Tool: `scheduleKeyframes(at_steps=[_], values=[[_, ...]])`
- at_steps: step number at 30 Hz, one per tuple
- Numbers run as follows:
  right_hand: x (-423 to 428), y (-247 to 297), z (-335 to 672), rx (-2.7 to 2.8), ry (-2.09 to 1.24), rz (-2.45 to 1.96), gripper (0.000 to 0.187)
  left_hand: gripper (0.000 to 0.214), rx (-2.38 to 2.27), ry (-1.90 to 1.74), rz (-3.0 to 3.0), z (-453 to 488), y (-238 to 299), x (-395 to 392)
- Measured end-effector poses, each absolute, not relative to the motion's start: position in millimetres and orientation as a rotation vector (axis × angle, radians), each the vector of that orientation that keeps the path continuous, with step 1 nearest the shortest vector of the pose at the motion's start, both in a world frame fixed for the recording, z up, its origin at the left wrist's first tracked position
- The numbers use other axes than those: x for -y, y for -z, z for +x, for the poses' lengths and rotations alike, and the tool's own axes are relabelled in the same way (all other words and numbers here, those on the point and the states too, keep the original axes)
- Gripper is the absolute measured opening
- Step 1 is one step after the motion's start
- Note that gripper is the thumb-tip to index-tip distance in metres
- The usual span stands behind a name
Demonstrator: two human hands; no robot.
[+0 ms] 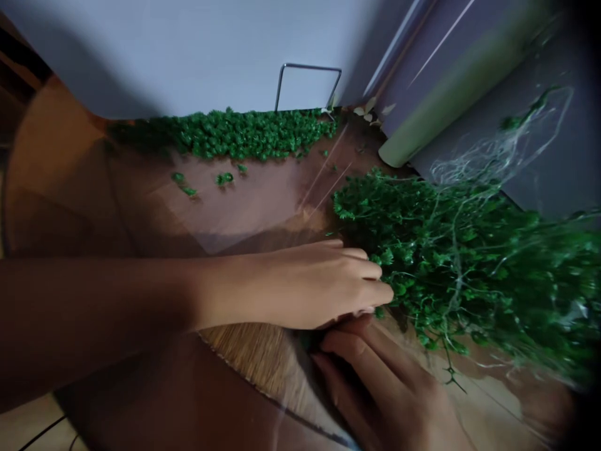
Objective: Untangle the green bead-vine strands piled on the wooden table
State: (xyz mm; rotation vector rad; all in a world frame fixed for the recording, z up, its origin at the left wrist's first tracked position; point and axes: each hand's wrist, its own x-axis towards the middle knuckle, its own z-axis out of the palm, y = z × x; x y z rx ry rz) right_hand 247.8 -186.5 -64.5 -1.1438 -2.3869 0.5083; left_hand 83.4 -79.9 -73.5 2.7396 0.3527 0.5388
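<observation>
My left hand reaches in from the left, back upward, its fingers curled down at the edge of a large heap of green leafy sprigs. Just below it, my right hand comes from the lower right with bent fingers closed together. The fingertips of both hands meet or nearly meet, and what they hold is hidden. A small dark green patch shows beside the right fingers. Both hands are over the round wooden table, near its front edge. Whitish threads tangle over the heap.
A dense row of small green tufts lies along the pale panel at the back. Loose green bits lie in front of it. A bent wire frame and a pale green tube stand behind.
</observation>
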Motion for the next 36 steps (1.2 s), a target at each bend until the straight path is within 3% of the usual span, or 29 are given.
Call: scheduleKeyframes(at_steps=[20,29,36], values=[[197,51,259,2.498,-0.505,-1.224,0.02,0.025,-0.628,-0.503,2.903,83,78,93],[200,52,261,2.496,-0.632,-1.191,0.037,0.03,-0.634,-0.527,2.912,82,81,91],[188,45,264,2.383,-0.69,-1.167,0.023,0.028,-0.546,-0.456,2.87,76,71,88]])
